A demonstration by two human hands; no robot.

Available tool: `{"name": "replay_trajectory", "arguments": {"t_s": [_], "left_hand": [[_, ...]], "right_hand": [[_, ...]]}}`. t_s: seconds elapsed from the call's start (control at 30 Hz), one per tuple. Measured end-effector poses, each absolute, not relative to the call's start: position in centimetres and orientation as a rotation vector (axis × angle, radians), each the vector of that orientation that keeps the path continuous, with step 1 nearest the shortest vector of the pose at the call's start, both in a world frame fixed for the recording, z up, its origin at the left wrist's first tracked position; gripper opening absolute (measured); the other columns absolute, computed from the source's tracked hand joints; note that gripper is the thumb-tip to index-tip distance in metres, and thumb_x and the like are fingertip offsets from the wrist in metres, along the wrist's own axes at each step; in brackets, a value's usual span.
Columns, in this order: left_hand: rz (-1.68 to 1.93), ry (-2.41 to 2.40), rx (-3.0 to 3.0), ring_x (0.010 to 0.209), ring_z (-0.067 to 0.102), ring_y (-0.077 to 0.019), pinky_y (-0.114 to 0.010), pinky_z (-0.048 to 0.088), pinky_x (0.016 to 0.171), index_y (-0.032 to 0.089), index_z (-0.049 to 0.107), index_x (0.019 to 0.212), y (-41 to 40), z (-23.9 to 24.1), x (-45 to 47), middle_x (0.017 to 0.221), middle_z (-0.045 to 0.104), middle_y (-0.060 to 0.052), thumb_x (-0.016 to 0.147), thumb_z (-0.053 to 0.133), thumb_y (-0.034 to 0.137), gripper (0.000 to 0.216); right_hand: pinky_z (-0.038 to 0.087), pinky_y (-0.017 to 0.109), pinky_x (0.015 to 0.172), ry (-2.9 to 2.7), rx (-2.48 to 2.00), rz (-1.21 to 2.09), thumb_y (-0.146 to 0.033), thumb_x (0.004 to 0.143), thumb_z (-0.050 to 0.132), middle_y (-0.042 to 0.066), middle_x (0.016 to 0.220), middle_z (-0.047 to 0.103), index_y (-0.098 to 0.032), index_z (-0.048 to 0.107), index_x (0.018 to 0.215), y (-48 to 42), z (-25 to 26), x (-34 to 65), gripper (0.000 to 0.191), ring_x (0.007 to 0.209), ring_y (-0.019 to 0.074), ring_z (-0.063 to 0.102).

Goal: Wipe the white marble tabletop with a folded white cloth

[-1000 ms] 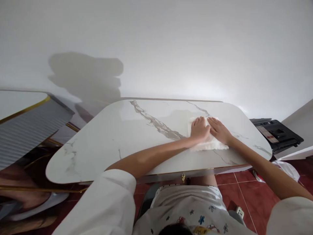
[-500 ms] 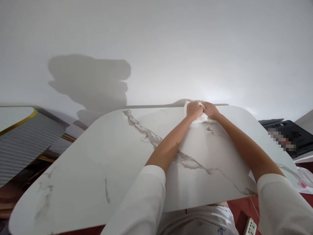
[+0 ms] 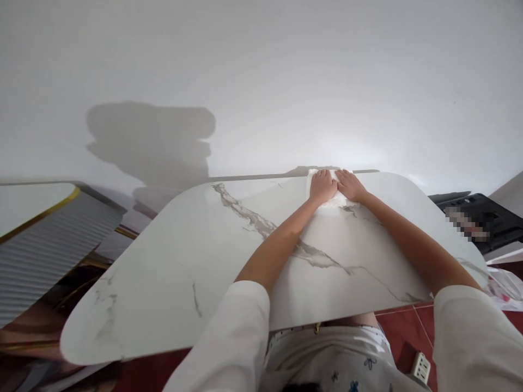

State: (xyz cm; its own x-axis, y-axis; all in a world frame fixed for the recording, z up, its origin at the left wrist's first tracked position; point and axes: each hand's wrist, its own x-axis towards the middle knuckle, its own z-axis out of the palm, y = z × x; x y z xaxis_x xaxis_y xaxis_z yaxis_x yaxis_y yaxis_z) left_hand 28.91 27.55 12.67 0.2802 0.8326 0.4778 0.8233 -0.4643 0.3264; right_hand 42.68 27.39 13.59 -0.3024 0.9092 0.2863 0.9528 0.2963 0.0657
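Observation:
A white cloth (image 3: 335,201) lies on the white marble table (image 3: 183,261) near its far edge by the wall. My left hand (image 3: 322,187) presses flat on the cloth's left part, fingers stretched out. My right hand (image 3: 350,185) lies flat beside it on the cloth's right part, fingers also out. The two hands touch each other. Most of the cloth is hidden under them. Both arms reach across the tabletop in white sleeves.
A black device (image 3: 478,223) sits at the right, beyond the table's end. A second table with a gold rim (image 3: 38,218) stands at the left. Red floor tiles (image 3: 402,332) and a white power strip (image 3: 420,366) show below the near edge. A white wall runs behind.
Both hands slid the cloth from the middle right of the table to its far edge, curled on it there half a second ago, and now lie flat again, slightly nearer.

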Motion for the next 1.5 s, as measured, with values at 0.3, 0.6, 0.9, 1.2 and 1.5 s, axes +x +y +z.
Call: {"name": "replay_trajectory", "arguments": {"t_s": [0.3,0.6,0.9,1.2,1.5], "left_hand": [[0.85,1.51,2.408,0.141,0.03,-0.0282,-0.04,0.021,0.117,0.001,0.039,0.138,15.5,10.7,26.8,0.149,0.038,-0.02,0.09,0.035,0.019,0.052],[0.714,1.324,2.143,0.147,0.014,-0.0282,-0.044,0.011,0.121,0.001,0.024,0.147,2.4,9.6,24.1,0.157,0.021,-0.019,0.082,0.04,0.028,0.072],[0.458,1.219,1.953,0.148,-0.004,-0.0262,-0.04,0.003,0.122,0.001,0.009,0.151,0.6,12.7,29.0,0.16,0.002,-0.014,0.08,0.042,0.028,0.083],[0.682,1.367,2.136,0.147,0.015,-0.0254,-0.039,0.01,0.121,-0.001,0.026,0.145,13.5,13.7,33.2,0.158,0.021,-0.019,0.089,0.034,0.026,0.063],[0.923,1.471,2.177,0.141,0.029,-0.026,-0.037,0.019,0.116,0.003,0.04,0.137,26.5,14.1,34.5,0.149,0.038,-0.02,0.092,0.035,0.026,0.051]], "right_hand": [[0.023,0.049,0.116,-2.484,-1.65,-0.28,-0.032,0.096,0.024,0.016,0.155,0.03,-0.006,0.03,0.148,14.7,12.1,41.7,0.059,0.145,0.0289,0.023],[0.024,0.051,0.117,-2.589,-1.432,-0.209,-0.036,0.098,0.026,0.013,0.156,0.029,-0.013,0.019,0.153,1.8,10.8,41.6,0.06,0.146,0.0264,0.019],[0.024,0.051,0.117,-2.587,-1.477,-0.133,-0.043,0.1,0.027,0.007,0.158,0.026,-0.023,0.012,0.155,0.4,11.7,47.5,0.06,0.146,0.0255,0.02],[0.02,0.052,0.118,-2.488,-1.594,-0.092,-0.054,0.097,0.023,0.01,0.156,0.03,-0.018,0.029,0.151,14.5,13.0,50.8,0.065,0.145,0.0286,0.022],[0.021,0.049,0.118,-2.412,-1.591,-0.088,-0.058,0.094,0.023,0.006,0.152,0.039,-0.021,0.039,0.146,28.8,14.4,51.2,0.066,0.144,0.0282,0.026]]}}
